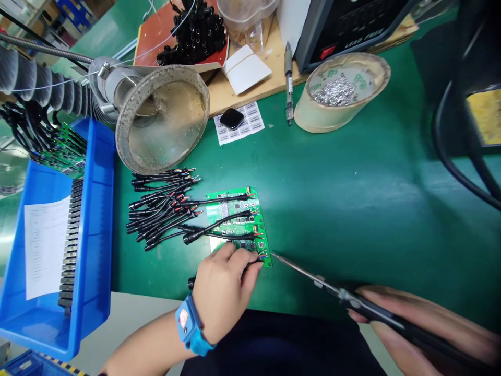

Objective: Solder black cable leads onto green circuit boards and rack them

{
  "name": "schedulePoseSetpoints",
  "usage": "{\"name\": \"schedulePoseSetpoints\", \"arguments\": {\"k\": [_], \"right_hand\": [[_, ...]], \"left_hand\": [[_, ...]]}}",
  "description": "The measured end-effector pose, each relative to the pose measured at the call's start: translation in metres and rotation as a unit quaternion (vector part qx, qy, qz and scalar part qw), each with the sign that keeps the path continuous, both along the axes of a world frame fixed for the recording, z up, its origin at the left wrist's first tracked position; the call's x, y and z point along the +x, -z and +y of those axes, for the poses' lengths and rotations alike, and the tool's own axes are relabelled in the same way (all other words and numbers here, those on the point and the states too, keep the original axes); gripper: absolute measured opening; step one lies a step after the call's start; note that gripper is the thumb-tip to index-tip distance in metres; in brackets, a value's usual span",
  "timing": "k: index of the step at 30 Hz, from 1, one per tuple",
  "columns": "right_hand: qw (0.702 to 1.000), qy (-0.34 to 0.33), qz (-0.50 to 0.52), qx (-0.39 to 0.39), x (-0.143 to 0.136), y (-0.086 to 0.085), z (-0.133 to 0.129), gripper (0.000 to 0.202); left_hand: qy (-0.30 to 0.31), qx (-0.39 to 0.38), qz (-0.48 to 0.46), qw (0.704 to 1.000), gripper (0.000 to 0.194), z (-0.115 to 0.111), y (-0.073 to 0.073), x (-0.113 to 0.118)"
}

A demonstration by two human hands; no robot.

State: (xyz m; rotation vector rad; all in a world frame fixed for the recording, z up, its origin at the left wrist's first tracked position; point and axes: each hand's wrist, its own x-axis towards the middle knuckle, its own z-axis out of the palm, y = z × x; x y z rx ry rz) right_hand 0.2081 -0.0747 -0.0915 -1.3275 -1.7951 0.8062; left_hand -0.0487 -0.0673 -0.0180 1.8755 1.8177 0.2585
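Two grips are closed; the left hand (219, 287) pinches a thin black cable (248, 265) at the flat green circuit board's (230, 225) near-right corner, toward the tabletop's (332, 183) near edge; the right hand (426, 313) clasps a black-handled soldering iron (385, 315); the board, probably light, stiff, suits edge holds.

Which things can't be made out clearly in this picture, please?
Head view: the middle of the cable, hidden by the left hand.
Head view: the wrist of the right hand, cut off by the picture's edge.
Head view: the writing on the paper sheet in the blue bin, too small.
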Motion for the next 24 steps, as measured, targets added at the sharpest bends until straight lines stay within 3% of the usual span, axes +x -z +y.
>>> {"name": "schedulePoseSetpoints", "arguments": {"k": [3,9,15,24], "right_hand": [[0.993,-0.100,-0.023,0.063,-0.003,-0.007,0.007,0.034],[0.991,-0.090,-0.030,0.095,-0.018,-0.025,0.020,0.023],[0.992,-0.087,-0.022,0.088,-0.018,-0.023,0.017,0.016],[0.995,-0.077,-0.005,0.059,-0.019,-0.026,0.014,0.021]], "left_hand": [[0.002,0.001,0.008,1.000,0.010,0.000,0.000,0.000],[0.008,0.002,0.020,1.000,0.009,0.000,-0.001,0.001],[0.028,0.012,0.044,0.999,0.017,-0.002,-0.001,0.003],[0.114,0.100,0.144,0.978,0.021,-0.005,0.001,0.006]]}}
